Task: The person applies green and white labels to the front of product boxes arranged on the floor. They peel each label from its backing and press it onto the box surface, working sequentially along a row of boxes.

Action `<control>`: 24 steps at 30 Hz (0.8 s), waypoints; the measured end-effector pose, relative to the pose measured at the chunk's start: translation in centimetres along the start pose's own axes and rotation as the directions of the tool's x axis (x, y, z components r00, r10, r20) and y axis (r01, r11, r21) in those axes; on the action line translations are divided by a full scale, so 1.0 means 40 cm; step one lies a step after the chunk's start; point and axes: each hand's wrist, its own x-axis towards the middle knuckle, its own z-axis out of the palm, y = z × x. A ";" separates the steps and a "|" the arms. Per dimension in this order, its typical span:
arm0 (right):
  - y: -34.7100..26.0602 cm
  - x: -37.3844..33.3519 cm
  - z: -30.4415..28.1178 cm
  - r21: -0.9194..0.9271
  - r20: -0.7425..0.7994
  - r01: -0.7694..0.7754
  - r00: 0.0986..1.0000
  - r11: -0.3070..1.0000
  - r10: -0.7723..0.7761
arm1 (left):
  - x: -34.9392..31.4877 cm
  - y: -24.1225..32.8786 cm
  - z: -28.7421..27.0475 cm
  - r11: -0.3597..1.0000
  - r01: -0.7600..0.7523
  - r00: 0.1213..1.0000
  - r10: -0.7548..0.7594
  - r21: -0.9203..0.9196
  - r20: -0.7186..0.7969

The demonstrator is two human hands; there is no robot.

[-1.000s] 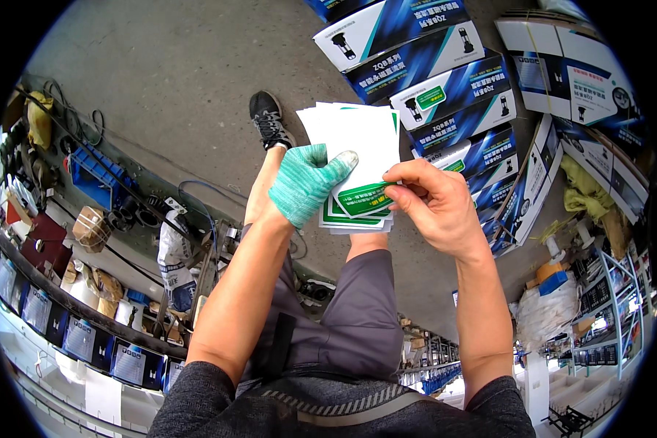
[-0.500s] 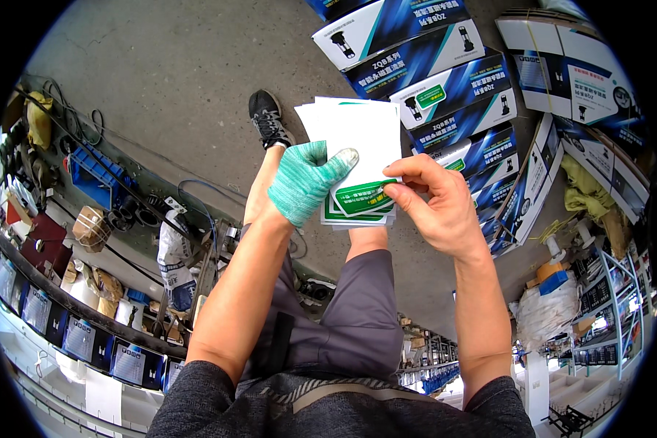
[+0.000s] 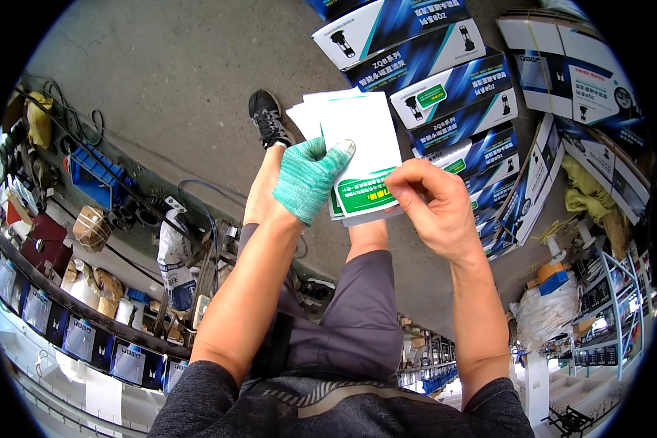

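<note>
Now the green label (image 3: 365, 196) lies flatter, better visible, beside the right hand (image 3: 445, 208), its fingers half closed, hold unclear; gloved left hand (image 3: 308, 179) pinches white sheets (image 3: 361, 131).

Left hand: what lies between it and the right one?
In the head view, white-and-green cards lie there: the gloved left hand holds them, thumb on top; the right hand is at their right edge.

Grey speckled floor (image 3: 168, 80), a black shoe (image 3: 269, 120) and blue-and-white boxes (image 3: 452, 109) directly on it
</note>
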 end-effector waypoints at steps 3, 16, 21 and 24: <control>-0.010 -0.001 0.018 0.309 0.001 -0.091 0.995 0.947 0.096 | 0.020 -0.035 -0.002 0.997 -0.019 0.997 0.013 -0.081 -0.073; 0.021 -0.012 0.014 0.370 -0.054 -0.061 0.995 0.927 0.087 | 0.024 -0.053 -0.020 0.997 -0.062 0.995 0.058 -0.051 -0.077; 0.023 -0.013 0.009 0.269 -0.051 -0.021 0.998 0.963 0.036 | 0.013 -0.045 -0.009 0.999 -0.049 0.998 0.048 -0.018 -0.043; 0.026 -0.020 0.027 0.377 -0.158 0.091 0.987 0.922 -0.033 | 0.010 -0.042 -0.011 0.990 -0.003 0.999 -0.002 -0.139 -0.040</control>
